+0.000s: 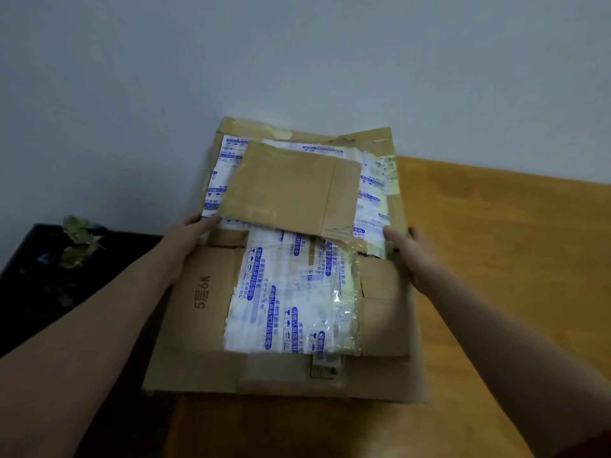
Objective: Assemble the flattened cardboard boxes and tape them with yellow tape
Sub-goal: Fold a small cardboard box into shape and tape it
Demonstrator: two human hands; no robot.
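A large flattened cardboard box (205,312) with old white and blue printed tape lies across the left end of the wooden table (502,246). A smaller flattened brown box (287,186) rests on its far half. My left hand (185,241) grips the big box's left edge, thumb on top near the small box's corner. My right hand (410,249) grips the right edge, thumb on the taped face. No yellow tape is in view.
A pale wall (297,61) stands right behind the boxes. To the left, lower down, sits a dark bin (39,292) with leafy scraps (77,241) in it. The wooden table runs on to the right and toward me.
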